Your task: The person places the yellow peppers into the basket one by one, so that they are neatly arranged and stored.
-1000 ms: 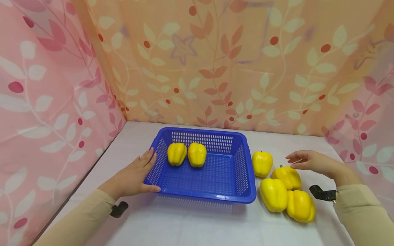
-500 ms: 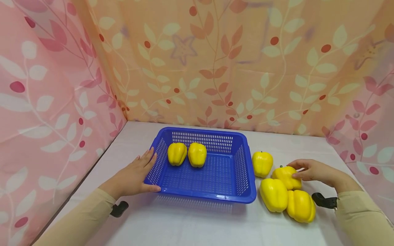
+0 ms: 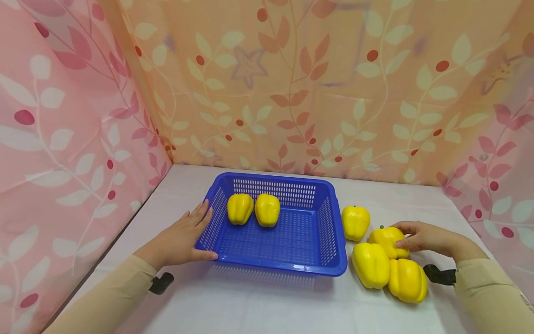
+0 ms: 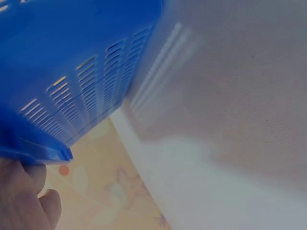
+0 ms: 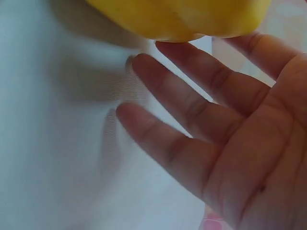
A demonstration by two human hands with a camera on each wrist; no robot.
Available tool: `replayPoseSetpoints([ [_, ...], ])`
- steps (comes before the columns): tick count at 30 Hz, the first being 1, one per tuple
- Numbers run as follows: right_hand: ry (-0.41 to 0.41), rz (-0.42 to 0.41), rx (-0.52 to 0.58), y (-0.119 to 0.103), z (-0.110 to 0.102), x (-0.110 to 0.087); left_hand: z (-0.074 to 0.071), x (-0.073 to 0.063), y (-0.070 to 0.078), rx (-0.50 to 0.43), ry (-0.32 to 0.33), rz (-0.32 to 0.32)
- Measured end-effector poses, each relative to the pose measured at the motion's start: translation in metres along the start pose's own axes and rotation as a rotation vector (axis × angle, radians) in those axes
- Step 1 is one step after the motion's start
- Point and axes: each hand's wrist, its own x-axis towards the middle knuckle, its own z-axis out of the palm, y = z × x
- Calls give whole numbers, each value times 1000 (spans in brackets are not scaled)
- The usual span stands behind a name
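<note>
Two yellow bell peppers, a left one (image 3: 240,209) and a right one (image 3: 267,210), lie inside the blue plastic basket (image 3: 283,267). My left hand (image 3: 181,239) rests against the basket's left rim with its fingers spread and the thumb at the front corner. On the right, my right hand (image 3: 427,239) pinches a yellow bell pepper (image 3: 384,239) from its right side, thumb in front and index finger behind. In the right wrist view this bell pepper (image 5: 187,19) shows at the top edge, while several fingers (image 5: 177,115) extend below it, apart from it.
Three more yellow bell peppers stand right of the basket: one at the back (image 3: 355,223), one in front (image 3: 371,265) and one nearest the right sleeve (image 3: 407,280). They crowd the held one. A white-covered table (image 3: 267,306) lies beneath, with floral curtains (image 3: 288,93) around it.
My right hand has come down from above the peppers and taken hold of one by its right side. The left hand and the basket have stayed in place.
</note>
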Motion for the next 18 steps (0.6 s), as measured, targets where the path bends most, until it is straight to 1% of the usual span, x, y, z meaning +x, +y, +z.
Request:
replayPoseSetpoints([
  [5, -29, -13, 27, 5, 0, 2, 0, 0, 0, -1, 2, -3],
  [18, -62, -44, 84, 12, 2, 5, 2, 0, -1, 0, 7, 0],
])
